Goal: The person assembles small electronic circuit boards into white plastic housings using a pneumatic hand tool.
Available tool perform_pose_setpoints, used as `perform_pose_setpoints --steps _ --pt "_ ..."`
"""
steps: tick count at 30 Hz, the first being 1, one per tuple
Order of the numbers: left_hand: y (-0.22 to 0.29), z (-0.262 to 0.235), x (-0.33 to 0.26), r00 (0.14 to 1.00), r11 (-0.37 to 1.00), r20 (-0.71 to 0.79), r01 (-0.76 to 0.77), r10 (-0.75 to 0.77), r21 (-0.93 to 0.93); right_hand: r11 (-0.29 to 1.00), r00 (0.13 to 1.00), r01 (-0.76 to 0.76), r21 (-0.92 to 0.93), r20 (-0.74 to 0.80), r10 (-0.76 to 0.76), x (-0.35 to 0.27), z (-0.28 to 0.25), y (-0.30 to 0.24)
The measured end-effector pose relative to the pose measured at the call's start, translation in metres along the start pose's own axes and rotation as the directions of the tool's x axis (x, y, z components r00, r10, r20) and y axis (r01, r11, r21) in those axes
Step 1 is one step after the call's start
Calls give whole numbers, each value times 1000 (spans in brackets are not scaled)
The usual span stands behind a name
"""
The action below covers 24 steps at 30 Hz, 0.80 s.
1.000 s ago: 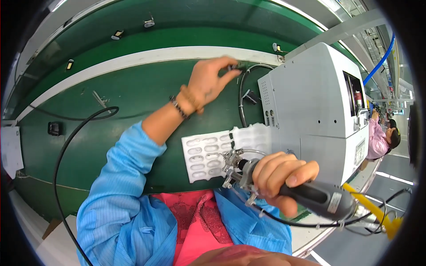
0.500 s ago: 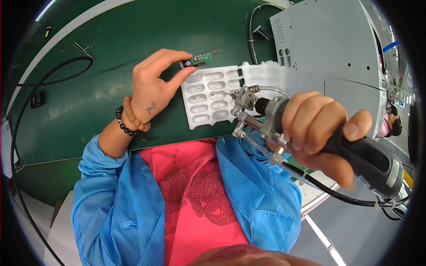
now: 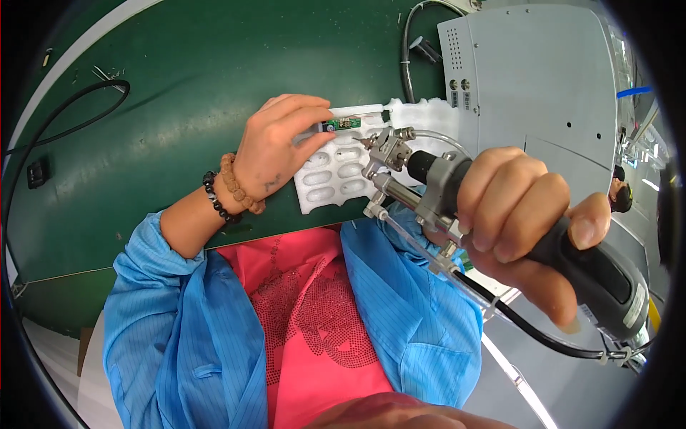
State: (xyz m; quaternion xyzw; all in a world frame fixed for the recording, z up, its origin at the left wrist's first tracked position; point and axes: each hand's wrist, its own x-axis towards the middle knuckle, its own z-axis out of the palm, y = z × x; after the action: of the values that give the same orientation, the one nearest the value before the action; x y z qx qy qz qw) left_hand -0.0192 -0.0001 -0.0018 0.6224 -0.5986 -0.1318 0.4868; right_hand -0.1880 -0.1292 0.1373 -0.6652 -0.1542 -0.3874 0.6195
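Note:
My left hand (image 3: pixel 282 139), bracelets at its wrist, pinches a small green circuit board (image 3: pixel 346 124) by its left end between thumb and fingers. The board lies over the upper row of a white moulded tray (image 3: pixel 309 196) with oval pockets. My right hand (image 3: pixel 518 214) is wrapped round the black handle of what looks like a soldering gun (image 3: pixel 600 275). Metal clamps and a thin clear tube are mounted at its front. Its tip points left, over the tray's right part, a little below and right of the board; whether it touches anything I cannot tell.
A large grey metal box (image 3: pixel 536 64) stands on the right of the green table (image 3: pixel 193 64). Black cables (image 3: pixel 68 121) run at the left and beside the box. A second white moulded piece (image 3: pixel 432 118) lies against the box. A person (image 3: pixel 620 193) is at far right.
My left hand has moved right and down, bringing the circuit board from beyond the tray's upper left corner onto its upper row, closer to the tool tip. The right hand has shifted slightly.

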Motion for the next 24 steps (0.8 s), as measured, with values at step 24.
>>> perform_pose_setpoints --steps 24 --pt "-5 -1 3 998 995 11 70 -70 -69 996 995 -93 11 -31 93 14 4 36"
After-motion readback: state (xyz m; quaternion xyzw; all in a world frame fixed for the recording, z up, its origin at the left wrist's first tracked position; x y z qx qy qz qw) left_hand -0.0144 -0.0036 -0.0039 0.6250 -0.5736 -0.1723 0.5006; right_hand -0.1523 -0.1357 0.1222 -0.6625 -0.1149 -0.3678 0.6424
